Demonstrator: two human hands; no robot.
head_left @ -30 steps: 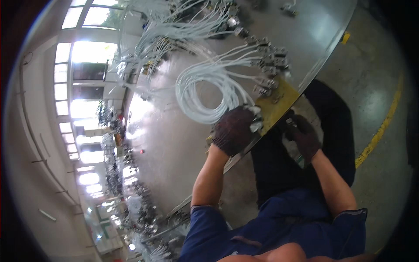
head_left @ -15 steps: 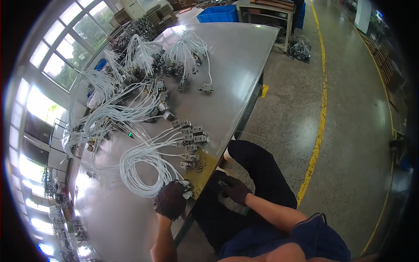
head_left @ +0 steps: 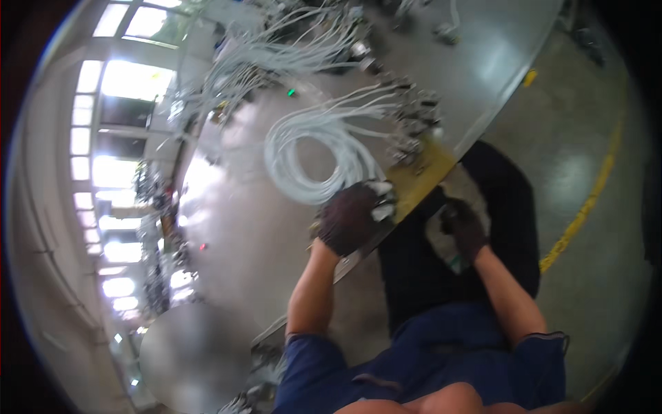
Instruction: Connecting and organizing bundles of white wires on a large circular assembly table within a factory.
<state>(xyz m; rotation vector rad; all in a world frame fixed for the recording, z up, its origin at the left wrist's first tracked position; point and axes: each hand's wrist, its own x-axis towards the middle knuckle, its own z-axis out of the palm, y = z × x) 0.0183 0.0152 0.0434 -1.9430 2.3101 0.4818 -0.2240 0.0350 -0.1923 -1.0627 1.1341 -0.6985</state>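
Since half a second ago the view has swung, carrying the coil of white cables [head_left: 281, 155] up and rightward. It lies on the table [head_left: 241, 262], the gloved left hand [head_left: 347, 217] closed around its near end, pale fittings [head_left: 383, 201] showing beyond, then metal connectors [head_left: 417, 114] near a yellowish board [head_left: 429, 169]. Off the table's edge, the gloved right hand [head_left: 463, 224] has bent fingers, too blurred to tell whether they grip anything.

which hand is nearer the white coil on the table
Left. The left hand is at the lower right of the white coil; the right hand is farther off, past the edge of the table.
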